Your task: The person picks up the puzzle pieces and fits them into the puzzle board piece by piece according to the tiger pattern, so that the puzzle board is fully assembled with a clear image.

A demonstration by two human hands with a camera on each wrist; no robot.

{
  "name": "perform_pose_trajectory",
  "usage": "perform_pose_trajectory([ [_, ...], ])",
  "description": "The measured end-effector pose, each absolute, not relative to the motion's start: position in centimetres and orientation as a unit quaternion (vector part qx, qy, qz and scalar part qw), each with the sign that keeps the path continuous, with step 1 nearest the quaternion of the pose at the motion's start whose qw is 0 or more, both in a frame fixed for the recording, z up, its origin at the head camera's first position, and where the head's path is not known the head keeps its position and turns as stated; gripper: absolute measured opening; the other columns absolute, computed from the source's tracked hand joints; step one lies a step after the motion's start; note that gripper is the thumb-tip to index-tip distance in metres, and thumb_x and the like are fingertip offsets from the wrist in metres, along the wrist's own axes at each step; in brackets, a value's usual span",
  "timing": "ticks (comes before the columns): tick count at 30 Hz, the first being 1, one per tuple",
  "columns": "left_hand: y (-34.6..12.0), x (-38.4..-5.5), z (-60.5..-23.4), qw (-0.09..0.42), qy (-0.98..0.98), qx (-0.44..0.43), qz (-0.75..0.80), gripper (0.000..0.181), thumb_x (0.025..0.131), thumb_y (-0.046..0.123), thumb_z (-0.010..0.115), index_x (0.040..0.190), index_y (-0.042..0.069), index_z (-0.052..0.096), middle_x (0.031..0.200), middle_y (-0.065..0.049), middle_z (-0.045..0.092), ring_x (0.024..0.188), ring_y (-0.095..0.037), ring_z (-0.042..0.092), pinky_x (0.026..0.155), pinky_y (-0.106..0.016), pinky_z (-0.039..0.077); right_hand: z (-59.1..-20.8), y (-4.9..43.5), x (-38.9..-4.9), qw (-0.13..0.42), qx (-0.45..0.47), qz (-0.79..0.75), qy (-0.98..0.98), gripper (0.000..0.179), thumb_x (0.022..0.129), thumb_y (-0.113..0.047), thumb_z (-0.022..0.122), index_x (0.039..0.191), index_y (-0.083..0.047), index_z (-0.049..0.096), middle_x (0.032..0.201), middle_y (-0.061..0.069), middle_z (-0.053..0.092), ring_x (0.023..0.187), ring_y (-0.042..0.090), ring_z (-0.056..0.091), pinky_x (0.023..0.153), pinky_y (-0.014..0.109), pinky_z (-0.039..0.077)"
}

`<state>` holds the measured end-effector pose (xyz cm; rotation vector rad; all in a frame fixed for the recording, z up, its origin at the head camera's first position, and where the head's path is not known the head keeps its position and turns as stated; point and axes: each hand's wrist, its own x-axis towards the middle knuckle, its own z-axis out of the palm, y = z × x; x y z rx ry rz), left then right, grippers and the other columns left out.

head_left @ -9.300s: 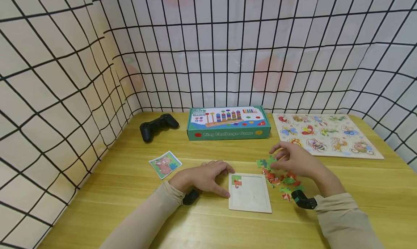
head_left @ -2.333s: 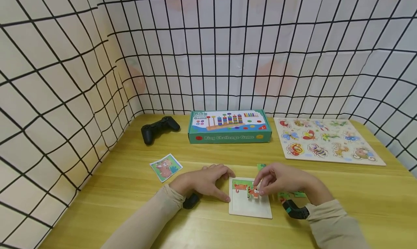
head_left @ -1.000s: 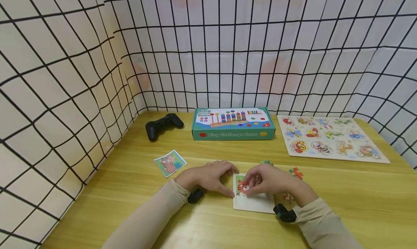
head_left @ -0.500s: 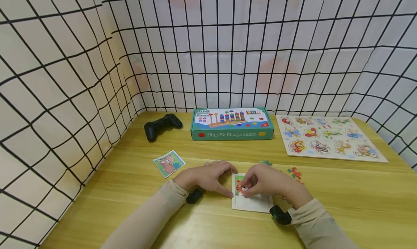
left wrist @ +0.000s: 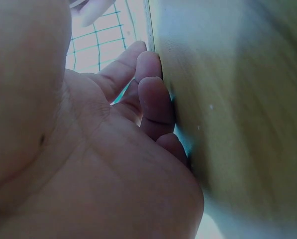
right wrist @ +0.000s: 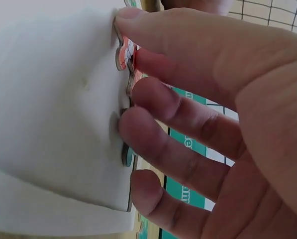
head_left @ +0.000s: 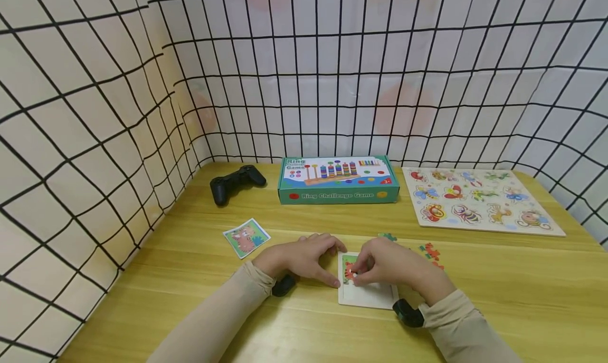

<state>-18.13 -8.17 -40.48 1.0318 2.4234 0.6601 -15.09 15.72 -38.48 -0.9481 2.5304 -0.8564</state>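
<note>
A shallow, pale puzzle tray [head_left: 368, 298] lies on the table. In its upper left, joined jigsaw pieces [head_left: 348, 263] show green and part of an orange tiger. My right hand [head_left: 396, 265] reaches over the tray from the right, thumb and index finger pinching a tiger-face puzzle piece [right wrist: 126, 51] down in the tray. The other right fingers [right wrist: 143, 132] hover low over the tray floor. My left hand [head_left: 304, 260] rests on the table, with its thumb and a fingertip at the tray's left edge. The right hand hides the tray's upper right.
Loose puzzle pieces [head_left: 430, 251] lie right of the tray, partly behind the right hand. A tiger picture card [head_left: 247, 238] is on the left. Farther back are a black game controller [head_left: 237, 183], a ring game box [head_left: 338, 181] and an insect puzzle board [head_left: 480, 200]. Black netting surrounds the table.
The right hand went from the loose pieces to the tray, carrying a tiger-face piece. The tray held one corner piece at first; now several are joined. The left hand stays at the edge.
</note>
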Motion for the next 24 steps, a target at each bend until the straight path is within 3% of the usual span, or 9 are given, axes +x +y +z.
perform_pose_trajectory([
  [24, -8.2, -18.2, -40.6, 0.209, 0.873, 0.37, 0.238, 0.065, 0.082, 0.048, 0.082, 0.135, 0.025, 0.051, 0.114, 0.012, 0.048, 0.106, -0.008, 0.043, 0.094, -0.038, 0.029, -37.8, 16.7, -15.1, 0.184, -0.323, -0.321, 0.871, 0.017, 0.084, -0.024, 0.084, 0.098, -0.017, 0.079, 0.077, -0.009, 0.062, 0.071, 0.009, 0.057, 0.064, 0.027, 0.048],
])
